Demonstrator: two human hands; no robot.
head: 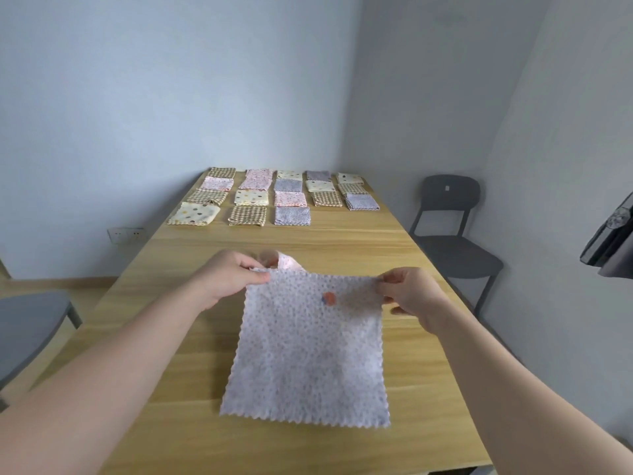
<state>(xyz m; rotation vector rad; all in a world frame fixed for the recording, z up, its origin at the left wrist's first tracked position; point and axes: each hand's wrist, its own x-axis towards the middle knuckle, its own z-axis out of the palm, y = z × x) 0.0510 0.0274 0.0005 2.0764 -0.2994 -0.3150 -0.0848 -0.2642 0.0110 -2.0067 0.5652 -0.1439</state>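
A pale lilac square cloth (308,351) with small dots and zigzag edges lies spread on the wooden table (171,389) in front of me. My left hand (229,279) pinches its far left corner, where a pink patterned fold (289,262) of fabric sticks up behind the edge. My right hand (409,293) pinches the far right corner. The far edge is lifted slightly off the table, while the near edge rests flat.
Several folded cloths (274,197) in checked, dotted, pink and lilac prints lie in rows at the table's far end. A dark chair (452,241) stands to the right, a grey seat (30,323) to the left. A wall socket (126,234) sits low on the left wall.
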